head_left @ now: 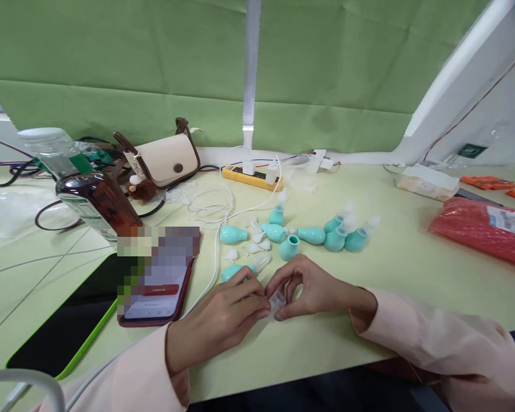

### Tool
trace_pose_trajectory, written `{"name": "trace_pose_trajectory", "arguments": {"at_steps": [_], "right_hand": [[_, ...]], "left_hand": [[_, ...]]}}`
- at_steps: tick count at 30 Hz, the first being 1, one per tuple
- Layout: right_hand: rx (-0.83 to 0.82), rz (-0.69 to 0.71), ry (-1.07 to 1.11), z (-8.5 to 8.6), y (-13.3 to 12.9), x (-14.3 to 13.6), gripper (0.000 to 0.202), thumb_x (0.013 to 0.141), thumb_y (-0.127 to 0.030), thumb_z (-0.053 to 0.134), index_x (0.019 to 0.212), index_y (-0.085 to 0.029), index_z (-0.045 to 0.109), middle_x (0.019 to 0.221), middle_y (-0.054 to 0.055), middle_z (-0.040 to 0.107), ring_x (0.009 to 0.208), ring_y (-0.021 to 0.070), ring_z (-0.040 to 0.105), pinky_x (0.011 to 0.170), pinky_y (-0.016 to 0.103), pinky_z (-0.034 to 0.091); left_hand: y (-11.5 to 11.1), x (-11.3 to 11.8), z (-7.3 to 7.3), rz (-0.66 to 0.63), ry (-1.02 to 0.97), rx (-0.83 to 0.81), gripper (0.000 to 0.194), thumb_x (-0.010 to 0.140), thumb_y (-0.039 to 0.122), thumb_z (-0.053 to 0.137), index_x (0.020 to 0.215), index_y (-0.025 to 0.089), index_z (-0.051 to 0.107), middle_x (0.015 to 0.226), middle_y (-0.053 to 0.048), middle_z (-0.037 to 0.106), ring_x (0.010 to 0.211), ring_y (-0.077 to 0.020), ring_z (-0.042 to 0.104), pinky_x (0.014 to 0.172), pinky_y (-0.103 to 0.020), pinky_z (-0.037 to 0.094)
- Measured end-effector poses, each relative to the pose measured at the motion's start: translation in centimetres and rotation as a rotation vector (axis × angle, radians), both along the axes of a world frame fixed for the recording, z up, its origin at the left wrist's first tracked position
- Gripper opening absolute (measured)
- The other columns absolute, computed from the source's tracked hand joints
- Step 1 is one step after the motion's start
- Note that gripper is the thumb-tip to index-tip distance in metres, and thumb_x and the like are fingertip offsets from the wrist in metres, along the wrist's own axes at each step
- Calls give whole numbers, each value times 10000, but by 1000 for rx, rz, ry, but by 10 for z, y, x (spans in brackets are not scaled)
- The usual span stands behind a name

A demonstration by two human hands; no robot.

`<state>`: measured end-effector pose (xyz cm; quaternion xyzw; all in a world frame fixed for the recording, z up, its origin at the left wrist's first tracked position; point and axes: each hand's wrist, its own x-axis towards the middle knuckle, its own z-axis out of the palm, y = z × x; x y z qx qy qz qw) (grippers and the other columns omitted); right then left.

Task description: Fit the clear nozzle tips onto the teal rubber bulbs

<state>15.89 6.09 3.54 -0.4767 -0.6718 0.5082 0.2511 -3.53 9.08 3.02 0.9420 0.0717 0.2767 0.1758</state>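
Near the table's front edge, my right hand (pixel 305 286) has its thumb and fingers around a small clear plastic cup-shaped piece (pixel 277 300). From the other side my left hand (pixel 227 312) pinches at the same piece, its fingertips partly hidden behind it. Just beyond my hands lie several teal rubber bulbs. One open-necked teal bulb (pixel 289 248) stands upright, and another teal bulb (pixel 236 272) with a clear tip lies behind my left fingers. Small white translucent pieces (pixel 258 247) are scattered between the bulbs. Three tipped teal bulbs (pixel 335 238) stand grouped at the right.
Two phones (pixel 72 315) (pixel 161 286) lie left of my hands. A brown-liquid bottle (pixel 96 200), a cream handbag (pixel 167 160) and white cables (pixel 217 252) are behind. A yellow power strip (pixel 252 178) sits at the back; a red package (pixel 483 229) and white box (pixel 428 182) lie right.
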Motion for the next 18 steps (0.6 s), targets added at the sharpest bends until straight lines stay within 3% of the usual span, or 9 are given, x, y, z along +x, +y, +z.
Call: {"name": "trace_pose_trajectory", "arguments": {"at_steps": [8, 14, 18], "right_hand": [[-61, -37, 86, 4, 2, -3, 329, 486, -170, 738, 769, -139, 574, 591, -24, 578, 548, 87, 545, 523, 187, 451], [3, -175, 292, -6, 4, -6, 290, 482, -198, 756, 698, -133, 575, 649, -5, 589, 593, 94, 559, 513, 183, 456], [12, -235, 297, -11, 2, -5, 261, 455, -209, 777, 640, -125, 613, 692, 25, 636, 565, 103, 566, 512, 215, 469]], "left_hand": [[-4, 3, -1, 82, 80, 174, 119, 842, 94, 417, 787, 109, 521, 737, -72, 545, 718, -176, 422, 644, -334, 431], [-5, 5, -5, 231, 65, 106, 127, 860, 113, 360, 799, 137, 469, 735, -62, 532, 706, -180, 411, 632, -329, 427], [-5, 4, -5, 257, 92, 23, 139, 860, 113, 332, 786, 162, 438, 743, -47, 523, 706, -174, 407, 645, -323, 424]]}}
